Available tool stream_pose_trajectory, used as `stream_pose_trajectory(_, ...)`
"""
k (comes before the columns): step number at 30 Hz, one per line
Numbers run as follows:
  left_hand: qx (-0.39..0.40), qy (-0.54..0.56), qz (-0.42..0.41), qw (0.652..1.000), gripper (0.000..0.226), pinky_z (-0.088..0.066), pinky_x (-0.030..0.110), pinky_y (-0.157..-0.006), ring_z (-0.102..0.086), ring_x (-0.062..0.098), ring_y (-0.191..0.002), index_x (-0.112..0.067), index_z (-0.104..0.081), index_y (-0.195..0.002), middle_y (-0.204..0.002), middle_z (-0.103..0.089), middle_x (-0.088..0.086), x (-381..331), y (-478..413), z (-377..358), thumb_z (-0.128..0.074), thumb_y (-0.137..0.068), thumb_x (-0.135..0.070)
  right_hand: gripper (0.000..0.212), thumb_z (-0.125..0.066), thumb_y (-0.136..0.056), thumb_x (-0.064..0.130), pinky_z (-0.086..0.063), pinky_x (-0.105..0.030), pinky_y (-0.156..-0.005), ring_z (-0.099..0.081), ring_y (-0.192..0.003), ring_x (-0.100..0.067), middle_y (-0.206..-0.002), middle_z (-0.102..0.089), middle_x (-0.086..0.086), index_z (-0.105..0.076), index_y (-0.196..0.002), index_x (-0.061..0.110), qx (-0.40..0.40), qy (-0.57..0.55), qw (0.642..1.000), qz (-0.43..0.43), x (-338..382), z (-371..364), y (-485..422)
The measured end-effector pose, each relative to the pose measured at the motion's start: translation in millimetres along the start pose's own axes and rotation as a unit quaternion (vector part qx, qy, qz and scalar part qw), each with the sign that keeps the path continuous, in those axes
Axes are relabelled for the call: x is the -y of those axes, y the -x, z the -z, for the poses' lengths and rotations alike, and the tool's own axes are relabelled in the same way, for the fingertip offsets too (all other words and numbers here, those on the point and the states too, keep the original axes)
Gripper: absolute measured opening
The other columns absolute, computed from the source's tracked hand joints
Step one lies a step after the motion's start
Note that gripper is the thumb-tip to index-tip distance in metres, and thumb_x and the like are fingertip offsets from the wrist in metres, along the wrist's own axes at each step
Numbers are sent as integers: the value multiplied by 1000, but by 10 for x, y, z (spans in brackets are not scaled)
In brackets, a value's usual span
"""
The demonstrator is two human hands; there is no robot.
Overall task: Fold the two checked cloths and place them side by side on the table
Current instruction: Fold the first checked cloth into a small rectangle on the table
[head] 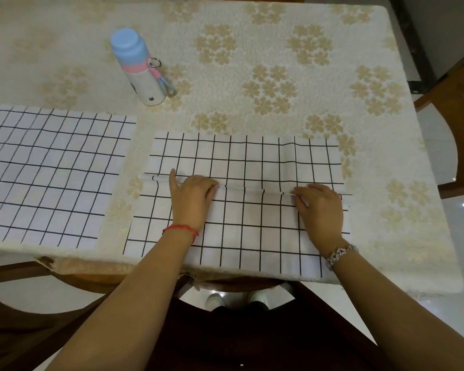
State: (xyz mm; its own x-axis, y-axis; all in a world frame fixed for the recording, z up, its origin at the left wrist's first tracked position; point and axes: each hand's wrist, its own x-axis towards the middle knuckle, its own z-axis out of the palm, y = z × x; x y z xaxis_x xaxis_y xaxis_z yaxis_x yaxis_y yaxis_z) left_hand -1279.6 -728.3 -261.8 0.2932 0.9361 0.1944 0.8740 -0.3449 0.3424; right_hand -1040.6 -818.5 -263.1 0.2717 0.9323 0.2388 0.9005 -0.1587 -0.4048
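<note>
Two white cloths with black checks lie on the table. The right cloth [252, 156] is spread in front of me, and a raised ridge of fabric runs across its middle. My left hand [190, 199] has curled fingers pinching that ridge at its left part. My right hand [319, 207] pinches the same ridge near the cloth's right side. The left cloth [51, 172] lies flat and unfolded at the table's left, untouched, with its left part out of view.
A blue, pink and white bottle [140, 68] with a loop strap stands behind the cloths. The table [279, 62] wears a cream floral cover. Wooden chairs stand at the right [456, 84] and below the near edge.
</note>
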Motion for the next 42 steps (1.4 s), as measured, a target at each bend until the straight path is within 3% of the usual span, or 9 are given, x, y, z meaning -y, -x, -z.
stream_pose_trajectory(3,7,0,-10,1000,21,-11,49,-112,-66,21,-85,-17,-71,-88,-84,-72,0,11,-11,49,-52,-88,-24,13,-64,-78,15,-54,-44,-73,-67,-77,-32,-74,-72,-9,-74,-83,8,-3,-25,1000,3,-17,42,-36)
stream_pose_trajectory(8,95,51,49,993,26,-19,38,-109,-59,25,-107,-14,-65,-112,-109,-68,5,24,-31,122,-58,-87,-13,12,-63,-80,12,-54,-42,-69,-67,-72,-29,-76,-72,-10,-73,-84,8,-17,-39,999,20,-42,125,-15)
stream_pose_trajectory(17,57,-60,99,992,23,-25,43,-99,-53,32,-106,-12,-70,-102,-103,-66,10,142,2,272,-52,-87,-11,11,-70,-78,7,-44,-54,-87,-65,-78,-32,-73,-70,-7,-74,-88,12,-47,67,996,-24,-24,287,22)
stream_pose_trajectory(20,31,-63,115,991,19,-30,43,-91,-49,35,-103,-9,-72,-96,-100,-61,14,159,5,331,-57,-84,-12,7,-73,-76,11,-42,-45,-77,-60,-83,-36,-84,-68,-10,-74,-83,13,-65,90,993,-35,16,338,16)
stream_pose_trajectory(24,-10,-56,132,990,19,-32,40,-83,-51,36,-96,-9,-72,-97,-95,-58,17,143,-13,447,-57,-85,-14,13,-64,-85,15,-32,-28,-58,-56,-71,-35,-72,-61,-14,-74,-91,10,-52,57,996,-50,98,410,-27)
stream_pose_trajectory(29,-9,65,207,976,24,-42,35,-74,-60,35,-92,-14,-64,-107,-92,-70,15,52,-112,582,-45,-93,-21,24,-48,-96,21,-39,-27,-49,-59,-60,-29,-70,-69,-12,-66,-110,14,2,-27,992,-124,185,423,-62)
stream_pose_trajectory(37,-79,295,210,929,15,-39,20,-72,-55,14,-85,-7,-62,-99,-91,-60,0,-35,-310,796,-52,-90,-14,26,-45,-97,18,-22,-21,-44,-51,-54,-23,-62,-55,-3,-64,-114,15,-52,-86,985,-140,294,585,-158)
stream_pose_trajectory(39,-106,333,196,916,13,-41,12,-70,-55,12,-87,-9,-63,-96,-92,-61,-2,-45,-353,856,-53,-89,-12,27,-46,-96,19,-32,-23,-48,-62,-68,-28,-74,-65,-5,-61,-119,17,-69,-105,984,-123,325,628,-182)
stream_pose_trajectory(42,-148,370,184,899,13,-41,4,-75,-55,10,-92,-10,-64,-97,-98,-61,0,-46,-407,931,-56,-88,-12,32,-47,-96,21,-45,-28,-70,-63,-103,-26,-120,-65,-5,-54,-127,19,-77,-130,983,-108,380,679,-208)
